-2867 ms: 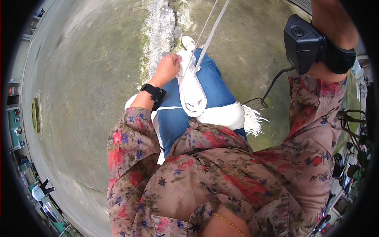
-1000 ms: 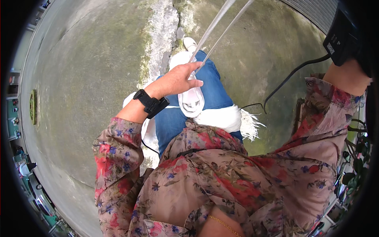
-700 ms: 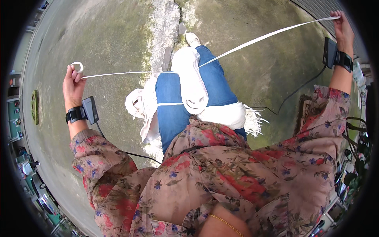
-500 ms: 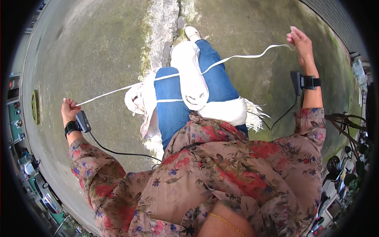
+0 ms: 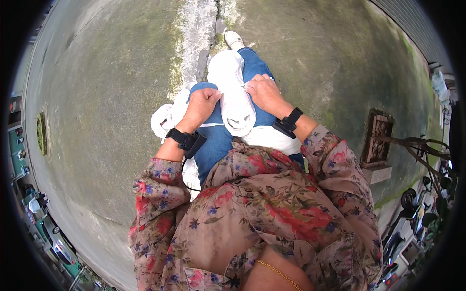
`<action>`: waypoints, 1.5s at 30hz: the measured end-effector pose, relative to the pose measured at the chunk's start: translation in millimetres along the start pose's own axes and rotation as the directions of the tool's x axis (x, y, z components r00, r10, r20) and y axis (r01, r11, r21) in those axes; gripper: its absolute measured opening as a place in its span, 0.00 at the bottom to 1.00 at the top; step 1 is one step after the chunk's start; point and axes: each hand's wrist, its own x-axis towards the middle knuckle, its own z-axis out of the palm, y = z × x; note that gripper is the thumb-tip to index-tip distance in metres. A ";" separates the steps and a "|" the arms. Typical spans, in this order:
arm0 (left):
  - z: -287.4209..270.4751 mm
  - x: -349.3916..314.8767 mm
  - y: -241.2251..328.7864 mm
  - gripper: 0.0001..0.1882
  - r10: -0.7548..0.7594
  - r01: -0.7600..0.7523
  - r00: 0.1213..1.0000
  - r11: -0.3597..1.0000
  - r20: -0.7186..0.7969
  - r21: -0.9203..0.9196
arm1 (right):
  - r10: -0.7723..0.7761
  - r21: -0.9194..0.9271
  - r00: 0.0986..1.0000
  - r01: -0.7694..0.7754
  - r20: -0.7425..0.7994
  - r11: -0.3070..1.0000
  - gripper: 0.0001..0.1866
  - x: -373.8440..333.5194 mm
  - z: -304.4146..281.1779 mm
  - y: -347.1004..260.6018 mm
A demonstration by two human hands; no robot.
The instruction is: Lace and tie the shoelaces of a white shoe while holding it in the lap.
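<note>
Both hands pinch at a white shoe: left hand (image 5: 203,104) on its left edge, right hand (image 5: 264,92) on its right. White shoe (image 5: 233,92) rests on raised knee in blue jeans (image 5: 216,140), above mossy concrete floor (image 5: 97,97). Advice: keep foot braced, grip both sides evenly.

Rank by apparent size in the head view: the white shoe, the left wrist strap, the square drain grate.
1. White shoe, clearly largest.
2. Square drain grate.
3. Left wrist strap.
The grate lies farther off near the bent rim, so ranks two and three are unsure.
</note>
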 end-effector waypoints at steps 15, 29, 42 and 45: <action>11.9 7.2 -13.9 0.06 0.462 -0.270 0.877 0.697 -0.128 0.665 | -0.193 -0.298 0.967 0.137 -0.167 0.945 0.05 6.1 -5.6 -14.8; 14.6 5.6 5.2 0.07 0.583 -0.265 0.812 0.408 -0.026 0.874 | -0.115 -0.194 0.992 0.122 0.048 0.973 0.16 6.0 -16.9 -3.0; 32.0 -3.4 -15.0 0.08 0.501 -0.260 0.851 0.663 -0.159 0.702 | -0.041 -0.269 0.970 0.107 0.238 0.957 0.11 0.2 -7.2 -14.0; 28.8 -3.1 -4.2 0.07 0.546 -0.297 0.828 0.621 -0.130 0.725 | -0.142 -0.038 0.985 0.146 0.100 0.989 0.11 -7.5 -5.3 2.7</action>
